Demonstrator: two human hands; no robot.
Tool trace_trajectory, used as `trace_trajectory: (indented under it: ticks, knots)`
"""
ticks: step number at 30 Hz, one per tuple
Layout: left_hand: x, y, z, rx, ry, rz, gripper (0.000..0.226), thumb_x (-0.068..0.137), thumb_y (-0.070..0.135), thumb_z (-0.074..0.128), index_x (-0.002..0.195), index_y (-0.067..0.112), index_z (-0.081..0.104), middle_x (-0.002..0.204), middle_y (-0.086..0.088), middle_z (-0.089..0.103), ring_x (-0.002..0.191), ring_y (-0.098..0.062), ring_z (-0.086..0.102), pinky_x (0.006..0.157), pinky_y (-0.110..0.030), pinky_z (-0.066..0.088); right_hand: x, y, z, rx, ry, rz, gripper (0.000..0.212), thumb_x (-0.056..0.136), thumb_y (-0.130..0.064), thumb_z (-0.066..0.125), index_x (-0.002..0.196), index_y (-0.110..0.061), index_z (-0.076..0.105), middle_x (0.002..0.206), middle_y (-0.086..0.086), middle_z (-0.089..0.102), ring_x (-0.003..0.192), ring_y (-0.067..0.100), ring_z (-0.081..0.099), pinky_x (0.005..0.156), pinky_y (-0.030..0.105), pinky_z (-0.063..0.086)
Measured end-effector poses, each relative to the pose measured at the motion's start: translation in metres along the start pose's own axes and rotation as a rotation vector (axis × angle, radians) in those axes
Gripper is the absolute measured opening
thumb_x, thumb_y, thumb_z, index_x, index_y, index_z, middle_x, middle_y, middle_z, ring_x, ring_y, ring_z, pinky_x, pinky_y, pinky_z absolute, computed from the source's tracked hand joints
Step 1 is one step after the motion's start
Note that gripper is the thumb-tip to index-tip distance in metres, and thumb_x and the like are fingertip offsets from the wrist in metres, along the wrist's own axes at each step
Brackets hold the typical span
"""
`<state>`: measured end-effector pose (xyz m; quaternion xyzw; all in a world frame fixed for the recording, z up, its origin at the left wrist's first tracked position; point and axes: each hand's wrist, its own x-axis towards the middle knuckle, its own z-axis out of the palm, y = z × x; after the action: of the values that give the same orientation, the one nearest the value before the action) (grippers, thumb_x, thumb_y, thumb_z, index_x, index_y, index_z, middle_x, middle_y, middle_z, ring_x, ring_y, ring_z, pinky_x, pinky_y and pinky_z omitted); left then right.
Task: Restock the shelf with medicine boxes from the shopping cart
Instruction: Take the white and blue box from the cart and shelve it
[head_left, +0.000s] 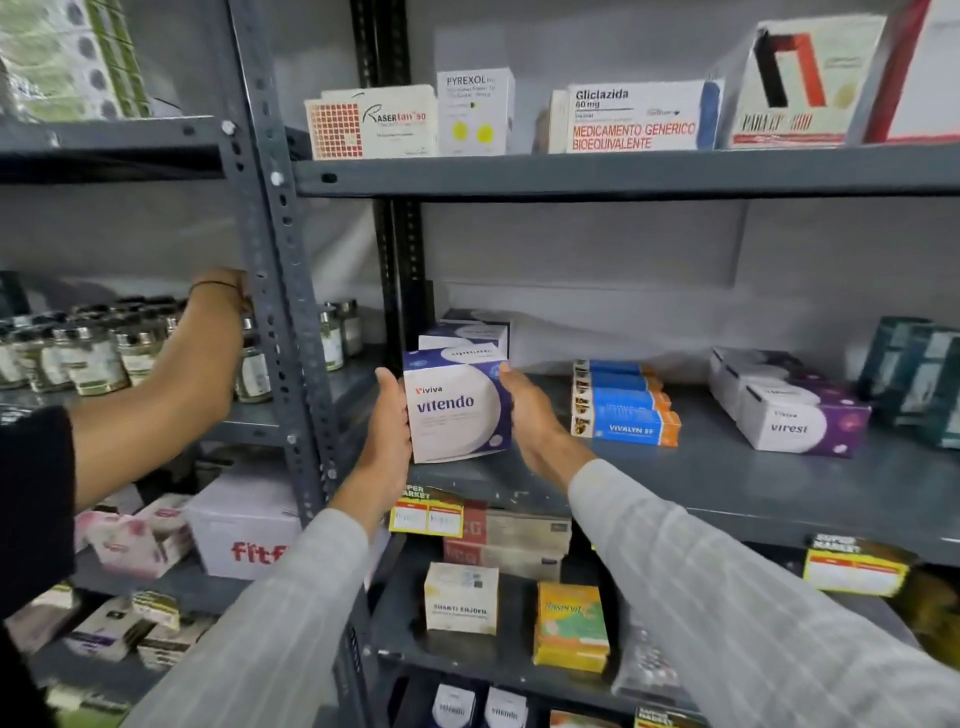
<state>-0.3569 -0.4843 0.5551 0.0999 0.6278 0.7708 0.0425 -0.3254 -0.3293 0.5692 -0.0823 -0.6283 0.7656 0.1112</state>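
A white and purple Vitendo box (457, 410) is held upright between both my hands at the front left of the middle grey shelf (727, 483). My left hand (389, 431) presses its left side and my right hand (530, 410) grips its right side. Whether its base touches the shelf I cannot tell. Two matching boxes (467, 332) stand in a row right behind it. The shopping cart is not in view.
Blue and orange Vivalyn boxes (623, 405) and purple Viresi boxes (789, 410) lie further right on the same shelf. The grey upright post (291, 332) stands just left of my left hand. Another person's arm (156, 384) reaches among small bottles (93, 353) on the left rack.
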Motion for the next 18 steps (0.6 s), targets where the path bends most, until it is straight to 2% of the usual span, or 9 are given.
trace_trajectory:
  ticks: [2, 5, 7, 9, 11, 13, 16, 18]
  knots:
    - [0.001, -0.006, 0.002, 0.026, -0.020, 0.008, 0.063, 0.098, 0.072, 0.011, 0.107, 0.047, 0.068, 0.096, 0.020, 0.079, 0.085, 0.006, 0.073, 0.074, -0.024, 0.052, 0.001, 0.006, -0.005, -0.015, 0.001, -0.031, 0.021, 0.108, -0.036, 0.044, 0.116, -0.026, 0.060, 0.089, -0.008, 0.075, 0.081, 0.012, 0.072, 0.066, 0.027, 0.056]
    - [0.001, -0.015, 0.004, 0.062, 0.009, 0.041, 0.063, 0.098, 0.072, 0.012, 0.113, 0.049, 0.068, 0.110, 0.015, 0.078, 0.096, 0.000, 0.074, 0.081, -0.027, 0.055, 0.004, 0.013, -0.013, -0.052, 0.011, -0.058, 0.017, 0.108, -0.029, 0.046, 0.121, -0.027, 0.056, 0.097, -0.011, 0.071, 0.086, 0.008, 0.068, 0.069, 0.024, 0.055]
    - [-0.005, -0.019, 0.007, 0.085, 0.078, 0.075, 0.056, 0.100, 0.068, 0.017, 0.110, 0.048, 0.069, 0.107, 0.016, 0.078, 0.097, -0.002, 0.073, 0.071, -0.019, 0.056, 0.004, 0.019, -0.020, -0.115, -0.003, -0.093, 0.034, 0.107, -0.030, 0.049, 0.138, -0.020, 0.053, 0.121, -0.005, 0.069, 0.100, 0.008, 0.066, 0.077, 0.023, 0.055]
    - [-0.016, -0.020, 0.015, 0.045, 0.242, 0.130, 0.041, 0.105, 0.055, 0.032, 0.098, 0.039, 0.070, 0.092, 0.014, 0.077, 0.089, -0.001, 0.073, 0.060, -0.012, 0.054, -0.003, 0.026, -0.037, -0.190, 0.018, -0.185, 0.045, 0.105, -0.029, 0.054, 0.148, -0.019, 0.048, 0.136, -0.007, 0.061, 0.106, 0.001, 0.062, 0.076, 0.013, 0.053]
    - [-0.028, -0.030, 0.024, -0.024, 0.432, 0.206, 0.024, 0.105, 0.032, 0.047, 0.098, 0.028, 0.069, 0.090, 0.007, 0.074, 0.085, -0.006, 0.072, 0.059, -0.012, 0.053, -0.022, 0.034, -0.064, -0.229, 0.076, -0.302, 0.044, 0.102, -0.021, 0.060, 0.145, -0.018, 0.051, 0.134, -0.010, 0.061, 0.113, 0.000, 0.061, 0.078, 0.009, 0.053]
    - [-0.045, -0.047, 0.036, -0.054, 0.524, 0.307, 0.019, 0.098, 0.022, 0.054, 0.104, 0.023, 0.072, 0.099, -0.004, 0.074, 0.094, -0.017, 0.071, 0.071, -0.019, 0.057, -0.051, 0.043, -0.102, -0.225, 0.148, -0.405, 0.035, 0.099, -0.009, 0.062, 0.133, -0.016, 0.063, 0.125, -0.006, 0.069, 0.113, 0.004, 0.065, 0.093, 0.020, 0.054]
    - [-0.080, -0.092, 0.074, 0.025, 0.451, 0.424, 0.028, 0.094, 0.027, 0.058, 0.116, 0.018, 0.073, 0.112, -0.009, 0.075, 0.104, -0.019, 0.071, 0.088, -0.032, 0.057, -0.105, 0.059, -0.166, -0.188, 0.216, -0.447, 0.029, 0.092, -0.003, 0.061, 0.112, -0.022, 0.072, 0.104, -0.008, 0.077, 0.098, 0.007, 0.071, 0.091, 0.028, 0.057]
    - [-0.107, -0.130, 0.111, 0.098, 0.341, 0.444, 0.030, 0.097, 0.020, 0.056, 0.121, 0.010, 0.070, 0.109, -0.006, 0.075, 0.100, -0.016, 0.071, 0.088, -0.033, 0.056, -0.145, 0.071, -0.212, -0.152, 0.279, -0.419, 0.028, 0.091, -0.003, 0.061, 0.105, -0.025, 0.073, 0.097, -0.005, 0.079, 0.095, 0.013, 0.073, 0.087, 0.031, 0.059]
